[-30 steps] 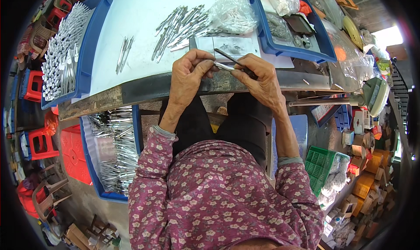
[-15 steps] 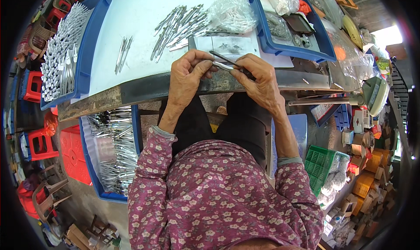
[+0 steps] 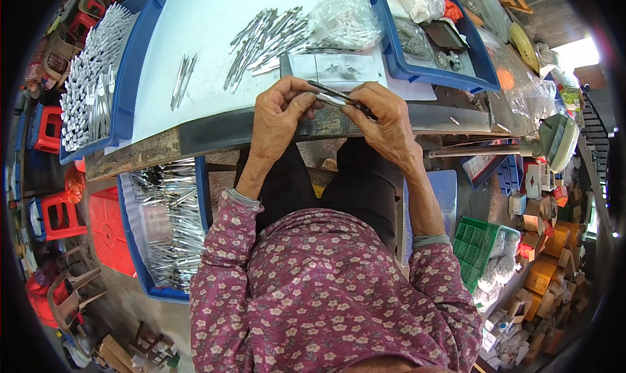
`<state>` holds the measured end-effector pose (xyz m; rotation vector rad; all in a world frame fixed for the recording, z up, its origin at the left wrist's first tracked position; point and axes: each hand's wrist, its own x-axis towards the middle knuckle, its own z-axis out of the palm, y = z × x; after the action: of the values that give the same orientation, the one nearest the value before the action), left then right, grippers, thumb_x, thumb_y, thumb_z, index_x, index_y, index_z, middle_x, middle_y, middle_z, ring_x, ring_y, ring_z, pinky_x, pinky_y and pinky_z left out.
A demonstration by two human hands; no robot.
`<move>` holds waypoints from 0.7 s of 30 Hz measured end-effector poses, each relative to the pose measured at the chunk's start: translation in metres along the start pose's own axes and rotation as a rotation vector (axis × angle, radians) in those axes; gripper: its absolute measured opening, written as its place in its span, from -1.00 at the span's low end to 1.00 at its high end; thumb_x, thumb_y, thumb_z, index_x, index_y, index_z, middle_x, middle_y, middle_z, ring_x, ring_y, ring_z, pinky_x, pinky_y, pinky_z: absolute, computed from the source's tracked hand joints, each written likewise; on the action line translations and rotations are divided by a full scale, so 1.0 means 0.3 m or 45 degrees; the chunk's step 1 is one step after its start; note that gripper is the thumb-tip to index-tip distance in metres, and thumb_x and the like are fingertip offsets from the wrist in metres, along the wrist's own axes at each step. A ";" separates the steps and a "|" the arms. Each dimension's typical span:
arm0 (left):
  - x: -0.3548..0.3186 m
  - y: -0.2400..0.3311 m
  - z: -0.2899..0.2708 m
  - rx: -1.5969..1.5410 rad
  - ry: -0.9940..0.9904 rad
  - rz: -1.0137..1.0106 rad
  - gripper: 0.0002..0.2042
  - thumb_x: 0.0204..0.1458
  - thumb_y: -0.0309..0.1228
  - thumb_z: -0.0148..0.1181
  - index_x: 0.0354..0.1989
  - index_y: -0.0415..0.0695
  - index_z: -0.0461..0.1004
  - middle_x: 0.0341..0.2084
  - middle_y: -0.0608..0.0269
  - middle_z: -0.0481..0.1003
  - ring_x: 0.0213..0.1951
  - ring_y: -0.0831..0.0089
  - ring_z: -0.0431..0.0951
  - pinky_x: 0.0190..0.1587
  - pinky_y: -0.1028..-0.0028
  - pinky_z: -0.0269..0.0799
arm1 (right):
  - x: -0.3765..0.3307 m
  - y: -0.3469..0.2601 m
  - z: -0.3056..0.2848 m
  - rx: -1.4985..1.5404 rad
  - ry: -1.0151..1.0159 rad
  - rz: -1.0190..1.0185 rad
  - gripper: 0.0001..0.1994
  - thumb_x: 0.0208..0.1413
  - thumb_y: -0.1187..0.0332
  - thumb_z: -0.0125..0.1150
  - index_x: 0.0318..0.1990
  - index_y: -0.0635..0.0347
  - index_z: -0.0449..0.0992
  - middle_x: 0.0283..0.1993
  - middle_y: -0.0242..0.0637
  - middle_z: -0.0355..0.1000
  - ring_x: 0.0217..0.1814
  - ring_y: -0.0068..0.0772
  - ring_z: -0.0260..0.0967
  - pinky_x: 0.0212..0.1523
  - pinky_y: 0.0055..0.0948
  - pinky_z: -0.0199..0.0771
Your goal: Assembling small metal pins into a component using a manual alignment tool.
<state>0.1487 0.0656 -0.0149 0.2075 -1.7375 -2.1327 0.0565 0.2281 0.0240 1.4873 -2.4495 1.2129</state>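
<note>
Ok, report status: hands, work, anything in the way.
Left hand pinching white piece by one end. Right hand gripping dark tool alongside it. Metal strips beyond, apart from both hands, not in the way.

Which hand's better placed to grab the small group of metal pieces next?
Probably the left hand: nearer the metal pieces, though pinching a slim piece; the right hand is farther, holding a dark tool.

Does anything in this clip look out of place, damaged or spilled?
Only minor things. The wooden table edge looks worn and stained. A small piece lies near the edge, right of the right hand, well apart from the pile of metal strips. I see no obvious spill.
</note>
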 end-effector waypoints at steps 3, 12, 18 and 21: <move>-0.001 -0.001 0.000 -0.001 0.001 0.006 -0.90 0.06 -0.54 0.05 -0.29 -0.29 0.41 -0.52 0.24 0.52 -0.51 0.68 0.42 -0.43 0.69 0.36 | 0.001 -0.001 -0.002 -0.058 0.019 -0.042 -0.89 -0.16 0.46 0.23 -0.46 0.25 0.43 -0.48 -0.26 0.33 -0.38 -0.20 0.31 -0.38 -0.33 0.28; 0.003 -0.006 -0.007 -0.014 -0.008 0.020 -0.88 0.04 -0.51 0.09 -0.27 -0.26 0.42 -0.50 0.19 0.53 -0.51 0.63 0.45 -0.44 0.66 0.38 | 0.006 -0.001 -0.005 -0.058 0.023 -0.043 -0.89 -0.17 0.46 0.24 -0.45 0.24 0.45 -0.48 -0.26 0.34 -0.38 -0.21 0.30 -0.38 -0.33 0.28; -0.001 0.016 -0.007 -0.003 -0.006 -0.010 -0.91 0.06 -0.54 0.05 -0.29 -0.28 0.42 -0.50 0.27 0.51 -0.47 0.66 0.47 -0.42 0.69 0.37 | 0.017 -0.003 -0.022 0.016 0.039 0.030 -0.88 -0.17 0.47 0.23 -0.44 0.26 0.45 -0.49 -0.22 0.33 -0.40 -0.20 0.30 -0.38 -0.32 0.26; -0.005 0.017 -0.004 0.063 -0.035 0.000 -0.88 0.06 -0.51 0.06 -0.27 -0.27 0.42 -0.50 0.27 0.52 -0.44 0.66 0.48 -0.40 0.68 0.38 | 0.021 -0.007 -0.020 0.023 0.036 0.007 -0.89 -0.16 0.48 0.22 -0.43 0.26 0.44 -0.49 -0.22 0.32 -0.39 -0.19 0.29 -0.38 -0.31 0.26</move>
<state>0.1515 0.0643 -0.0103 0.1927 -1.8073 -2.1033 0.0527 0.2267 0.0318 1.4583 -2.4331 1.2514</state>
